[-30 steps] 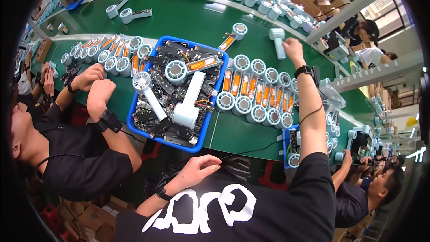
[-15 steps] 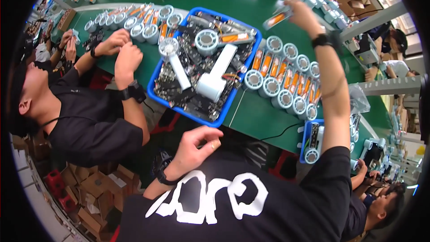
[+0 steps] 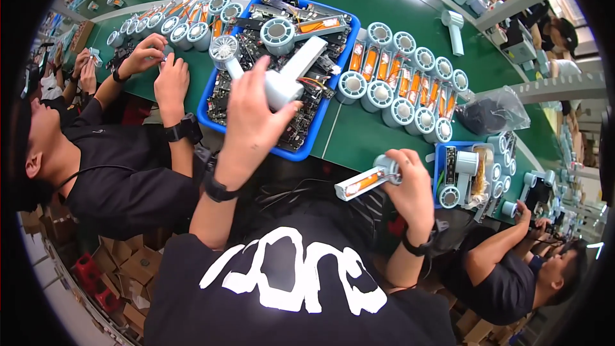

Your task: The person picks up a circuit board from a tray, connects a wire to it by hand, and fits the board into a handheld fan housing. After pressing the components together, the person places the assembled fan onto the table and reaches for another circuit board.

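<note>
My left hand (image 3: 248, 118) is over the blue tray (image 3: 204, 99), thumb and fingers spread beside a pale handheld-fan housing (image 3: 282, 90); whether it touches the housing I cannot tell. In my right hand (image 3: 412, 191) is an open fan housing (image 3: 360, 183), its round head gripped and its handle pointing left, with an orange strip inside. That one is held in front of the table's near edge. Inside the tray lie dark circuit boards (image 3: 221, 112), another round fan head (image 3: 277, 33) and a fan with a clear grille (image 3: 224, 50).
Open fan housings (image 3: 402, 112) stand in rows right of the tray, and more (image 3: 182, 32) to its left. A small blue bin (image 3: 442, 186) and a dark plastic bag (image 3: 493, 112) are at the right. A single fan (image 3: 453, 29) lies farther back. Co-workers sit on both sides.
My right hand has come back from the far side of the table with the open fan housing. My left hand has moved forward from near my body to over the tray.
</note>
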### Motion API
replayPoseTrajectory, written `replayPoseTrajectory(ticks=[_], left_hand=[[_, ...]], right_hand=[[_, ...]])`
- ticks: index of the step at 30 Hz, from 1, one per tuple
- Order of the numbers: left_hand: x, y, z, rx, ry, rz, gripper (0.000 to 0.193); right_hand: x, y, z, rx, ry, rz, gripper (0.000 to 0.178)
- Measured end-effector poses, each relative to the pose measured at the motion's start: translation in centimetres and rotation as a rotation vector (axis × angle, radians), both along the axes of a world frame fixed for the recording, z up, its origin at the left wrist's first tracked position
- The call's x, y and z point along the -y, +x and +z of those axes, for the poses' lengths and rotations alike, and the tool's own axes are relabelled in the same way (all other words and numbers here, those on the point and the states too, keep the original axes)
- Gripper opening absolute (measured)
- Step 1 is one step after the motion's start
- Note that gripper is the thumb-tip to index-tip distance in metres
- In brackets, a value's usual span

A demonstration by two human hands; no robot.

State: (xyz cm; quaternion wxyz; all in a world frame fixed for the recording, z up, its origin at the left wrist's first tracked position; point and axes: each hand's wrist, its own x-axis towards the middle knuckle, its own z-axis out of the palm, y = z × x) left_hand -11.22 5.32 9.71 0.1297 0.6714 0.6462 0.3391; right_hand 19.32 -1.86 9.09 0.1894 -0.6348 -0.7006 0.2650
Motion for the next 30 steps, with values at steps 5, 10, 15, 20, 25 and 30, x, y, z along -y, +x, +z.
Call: replayPoseTrajectory(ticks=[5, 10, 15, 20, 25, 30], left_hand=[[-1.2, -3.9, 0.8, 0.015, 0.044, -0.046, 0.079], [-2.4, -4.8, -0.5, -0.14, 0.138, -0.149, 0.068], [-2.3, 0.1, 2.2, -0.276, 0.222, -0.283, 0.048], [-7.2, 4.8, -0.3, -0.606, 0.253, -0.495, 0.025], [-10.1, 3.1, -0.9, -0.664, 0.25, -0.622, 0.016], [-11.0, 1.7, 0.2, -0.373, 0.268, -0.727, 0.018]], right_hand=[[1.4, -1.2, -3.2, -0.011, 0.05, -0.127, 0.052], [-0.4, -1.7, -3.9, 0.141, 0.126, -0.261, 0.057], [-0.8, -1.6, -5.2, 0.195, 0.158, -0.301, 0.06], [-0.7, -1.3, -5.3, 0.161, 0.158, -0.293, 0.059], [-0.4, -1.0, -5.7, 0.124, 0.154, -0.308, 0.058], [-0.4, -1.0, -5.8, 0.121, 0.155, -0.295, 0.061]])
